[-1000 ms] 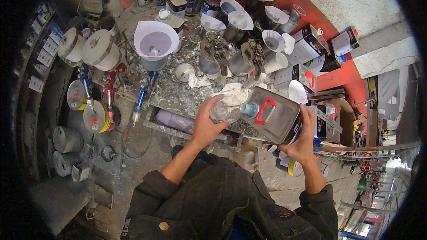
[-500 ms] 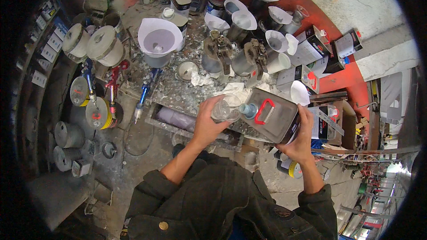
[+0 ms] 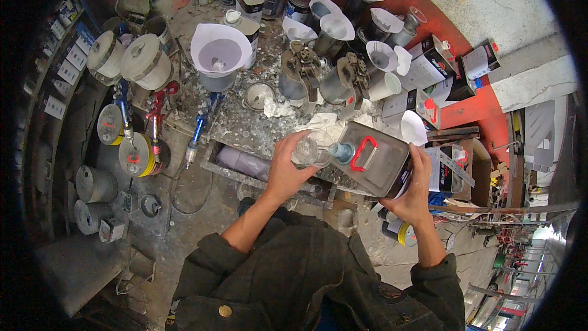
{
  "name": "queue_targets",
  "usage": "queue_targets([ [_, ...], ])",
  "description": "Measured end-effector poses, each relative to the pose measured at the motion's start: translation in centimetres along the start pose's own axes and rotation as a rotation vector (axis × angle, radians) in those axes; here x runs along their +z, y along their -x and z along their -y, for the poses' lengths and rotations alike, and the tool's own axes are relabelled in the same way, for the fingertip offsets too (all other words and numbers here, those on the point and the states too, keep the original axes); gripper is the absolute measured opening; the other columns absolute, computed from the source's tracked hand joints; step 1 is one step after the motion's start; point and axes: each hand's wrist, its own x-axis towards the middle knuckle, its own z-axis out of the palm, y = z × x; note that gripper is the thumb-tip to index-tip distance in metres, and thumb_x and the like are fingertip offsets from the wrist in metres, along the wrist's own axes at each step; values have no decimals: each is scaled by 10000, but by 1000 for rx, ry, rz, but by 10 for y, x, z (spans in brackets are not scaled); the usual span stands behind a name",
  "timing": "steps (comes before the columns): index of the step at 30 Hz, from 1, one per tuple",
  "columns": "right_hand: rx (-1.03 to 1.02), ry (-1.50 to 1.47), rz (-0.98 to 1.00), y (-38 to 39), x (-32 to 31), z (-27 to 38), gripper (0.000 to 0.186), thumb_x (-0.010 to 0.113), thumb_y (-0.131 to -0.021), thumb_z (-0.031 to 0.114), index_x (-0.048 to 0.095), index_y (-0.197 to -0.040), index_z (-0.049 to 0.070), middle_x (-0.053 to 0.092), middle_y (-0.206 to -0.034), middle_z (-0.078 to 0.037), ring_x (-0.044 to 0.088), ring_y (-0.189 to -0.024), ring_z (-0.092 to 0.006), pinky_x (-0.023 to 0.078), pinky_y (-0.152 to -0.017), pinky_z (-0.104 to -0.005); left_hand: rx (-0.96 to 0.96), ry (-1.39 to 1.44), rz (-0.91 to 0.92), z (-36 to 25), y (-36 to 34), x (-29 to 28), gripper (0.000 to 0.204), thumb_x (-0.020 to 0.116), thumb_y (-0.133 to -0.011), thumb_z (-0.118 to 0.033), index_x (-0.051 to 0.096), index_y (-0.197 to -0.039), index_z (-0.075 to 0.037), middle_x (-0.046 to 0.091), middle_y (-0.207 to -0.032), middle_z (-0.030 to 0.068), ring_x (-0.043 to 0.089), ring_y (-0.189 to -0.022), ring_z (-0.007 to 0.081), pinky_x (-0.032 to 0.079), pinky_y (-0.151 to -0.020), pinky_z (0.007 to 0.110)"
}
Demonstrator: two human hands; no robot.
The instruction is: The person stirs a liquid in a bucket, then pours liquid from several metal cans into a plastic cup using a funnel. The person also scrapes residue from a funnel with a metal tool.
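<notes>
My left hand (image 3: 288,170) is wrapped round a clear plastic cup (image 3: 311,148) in front of my body. A rectangular metal can (image 3: 381,154) with a red handle (image 3: 365,153) is in my right hand (image 3: 411,191), gripped at its bottom end. The can is tilted, with its blue-grey spout (image 3: 342,152) pointing left at the cup's rim. Whether liquid is flowing between them I cannot tell. White crumpled cloth (image 3: 323,124) lies on the spattered bench (image 3: 236,129) just beyond the cup.
Paper-lined pots, including a large one (image 3: 220,55), and two lidded metal spray cups (image 3: 298,73) stand across the bench. Spray guns (image 3: 199,125) hang along its left side. More cans (image 3: 422,67) stand at the right, near a cardboard box (image 3: 479,168). Buckets (image 3: 144,64) are at the left.
</notes>
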Motion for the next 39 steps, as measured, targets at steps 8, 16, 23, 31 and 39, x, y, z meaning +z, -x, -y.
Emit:
queue_targets([
  [8,-23,-3,-40,-1,1,0,1169,861,-433,145,322,-1468,75,441,-1326,-220,439,-1215,-397,346,-1023,-484,1,-5,11,0,0,1,737,844,-631,-119,557,-1308,-76,575,-1299,119,524,-1227,298,399,-1061,399],
  [16,-21,-5,-41,-1,-1,1,1160,859,-441,141,322,-1467,75,440,-1327,-227,439,-1214,-400,345,-1024,-485,-5,57,-2,-2,0,3,718,831,-636,-84,566,-1303,-71,591,-1282,128,511,-1205,337,387,-1038,410],
  [23,-32,7,-46,-3,-3,2,1149,850,-442,137,328,-1464,77,442,-1333,-228,438,-1217,-402,347,-1025,-488,-12,90,4,2,0,4,718,830,-635,-88,563,-1301,-67,592,-1282,125,521,-1212,331,383,-1048,411],
  [31,-31,0,-63,-1,-2,0,1127,844,-459,142,335,-1462,72,452,-1333,-223,447,-1215,-402,346,-1030,-487,13,40,31,3,0,4,743,850,-656,-107,536,-1327,-57,564,-1304,123,532,-1231,281,408,-1055,386],
  [39,-17,-16,-64,-1,-4,1,1126,846,-450,143,345,-1455,60,455,-1335,-224,444,-1219,-404,338,-1038,-488,-89,246,34,20,2,14,745,845,-621,-89,552,-1305,-60,578,-1300,134,527,-1231,312,398,-1059,401],
])
